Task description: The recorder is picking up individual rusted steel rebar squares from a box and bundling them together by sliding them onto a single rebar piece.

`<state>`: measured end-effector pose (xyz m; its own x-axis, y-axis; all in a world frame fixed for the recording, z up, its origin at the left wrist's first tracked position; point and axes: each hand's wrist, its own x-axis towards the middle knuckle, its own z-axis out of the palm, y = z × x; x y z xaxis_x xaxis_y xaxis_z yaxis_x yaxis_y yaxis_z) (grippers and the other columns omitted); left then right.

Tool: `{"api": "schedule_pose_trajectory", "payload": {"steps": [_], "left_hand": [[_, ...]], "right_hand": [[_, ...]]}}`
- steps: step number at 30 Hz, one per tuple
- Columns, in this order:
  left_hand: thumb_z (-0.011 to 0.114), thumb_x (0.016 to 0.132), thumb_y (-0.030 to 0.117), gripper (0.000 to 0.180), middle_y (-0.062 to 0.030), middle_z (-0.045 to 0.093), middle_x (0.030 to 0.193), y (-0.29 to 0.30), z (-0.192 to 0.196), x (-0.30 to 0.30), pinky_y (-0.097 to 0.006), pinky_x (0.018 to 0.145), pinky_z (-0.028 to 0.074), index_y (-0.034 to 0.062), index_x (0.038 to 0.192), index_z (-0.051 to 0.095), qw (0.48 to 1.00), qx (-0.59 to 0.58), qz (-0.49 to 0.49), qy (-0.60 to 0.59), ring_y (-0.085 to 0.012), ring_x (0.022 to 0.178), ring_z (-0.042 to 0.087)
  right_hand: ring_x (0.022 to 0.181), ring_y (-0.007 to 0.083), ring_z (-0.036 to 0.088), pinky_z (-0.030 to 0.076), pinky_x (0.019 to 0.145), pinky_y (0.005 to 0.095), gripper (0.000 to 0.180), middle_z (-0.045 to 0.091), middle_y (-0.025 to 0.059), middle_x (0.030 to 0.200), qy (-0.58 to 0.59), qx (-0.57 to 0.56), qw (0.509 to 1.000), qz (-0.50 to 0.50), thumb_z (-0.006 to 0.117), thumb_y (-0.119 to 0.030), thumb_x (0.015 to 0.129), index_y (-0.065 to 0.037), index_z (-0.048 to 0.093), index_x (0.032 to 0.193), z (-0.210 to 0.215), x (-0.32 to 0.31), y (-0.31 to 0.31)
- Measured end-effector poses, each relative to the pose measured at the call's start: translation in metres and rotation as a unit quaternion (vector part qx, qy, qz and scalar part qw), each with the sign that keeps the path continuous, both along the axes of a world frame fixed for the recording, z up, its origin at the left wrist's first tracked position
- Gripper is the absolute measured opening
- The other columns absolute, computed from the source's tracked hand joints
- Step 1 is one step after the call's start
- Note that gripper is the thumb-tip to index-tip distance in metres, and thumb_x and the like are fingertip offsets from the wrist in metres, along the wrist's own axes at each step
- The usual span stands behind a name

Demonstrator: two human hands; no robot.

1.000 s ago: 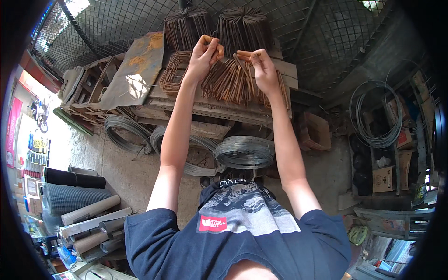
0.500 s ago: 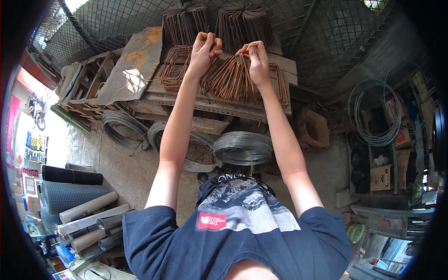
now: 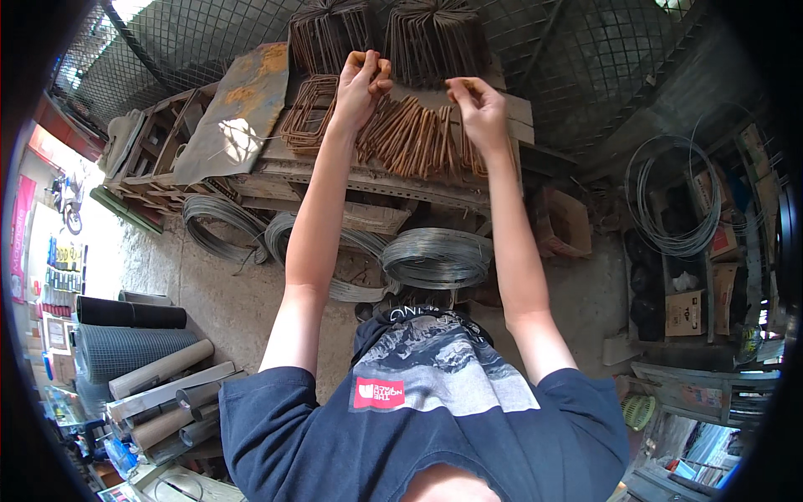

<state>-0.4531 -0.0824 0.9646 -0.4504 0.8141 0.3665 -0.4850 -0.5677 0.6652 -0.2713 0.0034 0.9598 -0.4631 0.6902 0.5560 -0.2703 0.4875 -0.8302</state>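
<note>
Both my arms reach out over a workbench (image 3: 293, 180) that holds rusty bent-steel stirrups. My left hand (image 3: 364, 88) is closed, its fingers curled in above the left end of a fanned row of stirrups (image 3: 410, 138). Set apart from it, my right hand (image 3: 481, 107) pinches thumb and fingers together over the row's right end. Anything between the fingers of either hand is too small or hidden to make out. Orange-brown rust marks the fingertips. Left of my left hand lies another group of square stirrups (image 3: 305, 117).
Two taller stacks of dark stirrups (image 3: 330, 38) stand at the back before a wire mesh (image 3: 577, 75). A stained sheet (image 3: 238, 113) covers the bench's left part. Wire coils (image 3: 437, 258) sit below its front edge, beside a cardboard box (image 3: 562, 222). Mesh rolls (image 3: 130, 351) lie at lower left.
My right hand has moved right, away from the left one. My left hand has shifted slightly up and left. The stirrups stay on the bench.
</note>
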Motion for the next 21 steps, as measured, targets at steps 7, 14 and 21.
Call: {"api": "schedule_pose_trajectory", "payload": {"steps": [7, 14, 21], "left_hand": [[0.043, 0.096, 0.021, 0.016, -0.0020, 0.048, 0.073, 0.002, 0.013, 0.011, -0.017, 0.049, 0.034, 0.0061, 0.089, 0.043, 0.999, -0.039, 0.012, 0.017, -0.0033, 0.052, 0.032], [0.039, 0.098, 0.027, 0.021, 0.0053, 0.033, 0.064, -0.001, 0.016, 0.017, -0.020, 0.050, 0.025, 0.0100, 0.085, 0.043, 0.972, -0.116, 0.007, 0.205, -0.0046, 0.056, 0.027], [0.033, 0.098, 0.039, 0.036, 0.0056, 0.029, 0.064, -0.005, 0.015, 0.022, -0.022, 0.051, 0.023, 0.0103, 0.077, 0.040, 0.954, -0.163, -0.037, 0.248, -0.0057, 0.056, 0.024]], "right_hand": [[0.074, 0.0105, 0.064, 0.054, 0.070, 0.0226, 0.013, 0.066, 0.0060, 0.077, -0.014, -0.029, 0.994, 0.106, 0.064, -0.005, 0.082, 0.002, 0.066, 0.093, 0.010, 0.037, 0.000], [0.059, 0.0077, 0.061, 0.050, 0.052, 0.0190, 0.014, 0.066, 0.0052, 0.068, -0.015, -0.078, 0.996, 0.039, 0.069, -0.011, 0.079, 0.000, 0.068, 0.088, 0.018, 0.013, -0.011], [0.054, 0.0073, 0.060, 0.047, 0.048, 0.0181, 0.018, 0.065, 0.0055, 0.065, -0.014, -0.103, 0.995, 0.006, 0.074, -0.017, 0.075, 0.000, 0.068, 0.080, 0.019, 0.010, -0.012]]}}
